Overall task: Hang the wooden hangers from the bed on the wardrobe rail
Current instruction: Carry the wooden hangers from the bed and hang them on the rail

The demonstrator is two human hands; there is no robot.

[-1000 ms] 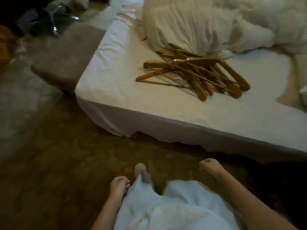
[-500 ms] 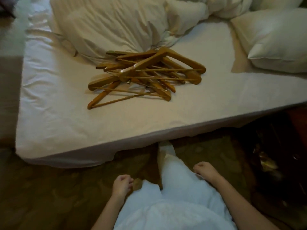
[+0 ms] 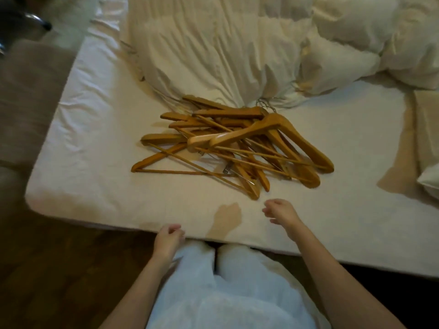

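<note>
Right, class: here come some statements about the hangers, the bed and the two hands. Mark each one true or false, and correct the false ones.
1. The wooden hangers lie in a tangled pile on the bed. True.
2. The right hand grips a hanger. False: it hovers just short of the pile and holds nothing.
3. The left hand is nearer the pile than the right hand. False: it is farther back, at the bed's near edge.
4. A crumpled duvet lies behind the pile. True.
</note>
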